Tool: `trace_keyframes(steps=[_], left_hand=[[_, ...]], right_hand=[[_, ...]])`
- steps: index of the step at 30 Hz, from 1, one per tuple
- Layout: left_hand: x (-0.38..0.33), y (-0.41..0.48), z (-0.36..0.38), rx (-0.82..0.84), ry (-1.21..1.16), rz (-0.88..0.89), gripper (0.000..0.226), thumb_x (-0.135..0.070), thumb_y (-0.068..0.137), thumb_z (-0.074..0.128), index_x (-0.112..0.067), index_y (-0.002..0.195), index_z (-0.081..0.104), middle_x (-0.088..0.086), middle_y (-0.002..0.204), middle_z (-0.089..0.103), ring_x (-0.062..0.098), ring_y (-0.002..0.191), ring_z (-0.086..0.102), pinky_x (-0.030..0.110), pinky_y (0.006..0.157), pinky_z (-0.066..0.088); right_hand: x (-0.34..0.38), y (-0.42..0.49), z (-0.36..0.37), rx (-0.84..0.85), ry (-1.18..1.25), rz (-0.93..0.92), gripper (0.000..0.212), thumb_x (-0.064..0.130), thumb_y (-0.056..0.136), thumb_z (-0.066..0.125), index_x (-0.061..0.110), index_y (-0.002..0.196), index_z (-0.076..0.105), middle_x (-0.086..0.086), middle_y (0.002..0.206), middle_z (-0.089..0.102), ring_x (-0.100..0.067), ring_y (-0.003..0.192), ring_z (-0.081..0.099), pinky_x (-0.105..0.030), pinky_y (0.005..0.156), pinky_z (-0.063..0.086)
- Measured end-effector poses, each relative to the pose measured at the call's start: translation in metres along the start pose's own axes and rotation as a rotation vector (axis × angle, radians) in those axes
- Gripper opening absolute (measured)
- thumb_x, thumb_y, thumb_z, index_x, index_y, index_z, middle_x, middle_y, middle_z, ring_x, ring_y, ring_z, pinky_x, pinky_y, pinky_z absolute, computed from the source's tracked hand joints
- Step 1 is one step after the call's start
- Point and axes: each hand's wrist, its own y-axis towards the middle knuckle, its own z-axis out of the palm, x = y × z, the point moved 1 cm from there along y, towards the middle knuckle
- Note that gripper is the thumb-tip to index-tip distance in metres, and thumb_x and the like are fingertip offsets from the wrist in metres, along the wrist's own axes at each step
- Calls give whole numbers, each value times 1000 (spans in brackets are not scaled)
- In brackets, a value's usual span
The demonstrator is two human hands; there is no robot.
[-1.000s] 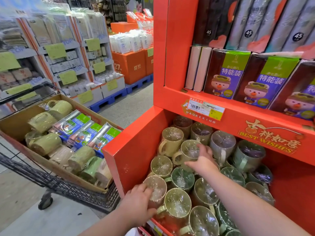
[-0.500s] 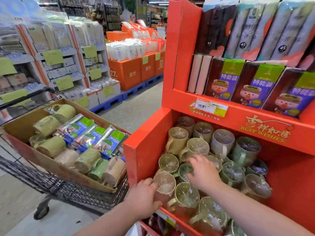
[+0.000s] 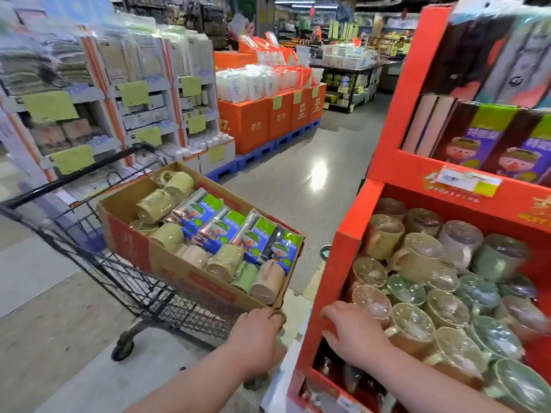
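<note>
Grips the near corner of the cardboard box (image 3: 179,272) with the left hand (image 3: 258,338), fingers curled over the rim; cannot tell where the thumb sits. Rests the right hand (image 3: 356,332) on the front rim of the red display bin (image 3: 337,263), fingers loosely spread and clasping nothing, touching or all but touching a pinkish wrapped mug (image 3: 372,302) just past the knuckles. Finds the stock to shift, the boxed mugs (image 3: 220,265), ahead and to the left of the left hand, lying on their sides among blue-and-green packets (image 3: 226,231), with the closest, a pale pink mug (image 3: 267,286), just beyond the gripped corner. Reads the box's long axis as running away from that corner, forward and leftward, across the top of the shopping cart (image 3: 98,263), near the left hand and well apart from the right. Judges the left hand the nearer for any pick from the box and the right hand the nearer for placing, with the bin's mugs (image 3: 417,320) packed close together just right of it. Probably calls next for pulling the box closer, or for letting go of the corner to reach in.
</note>
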Motion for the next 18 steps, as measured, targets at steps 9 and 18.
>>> trace_keyframes(steps=[9,18], left_hand=[[100,-54,7,39,19,-85,50,-45,89,49,-20,132,46,2,131,45,25,125,43,38,102,36],[144,-44,0,29,13,-122,47,-44,89,50,-17,129,48,4,127,48,26,120,45,40,101,39]], right_hand=[[100,32,26,76,32,-30,35,31,90,49,23,125,51,-3,125,53,-26,120,48,-34,94,40],[122,84,21,115,-39,-37,33,33,90,49,20,120,51,-5,119,55,-28,115,52,-33,87,42]])
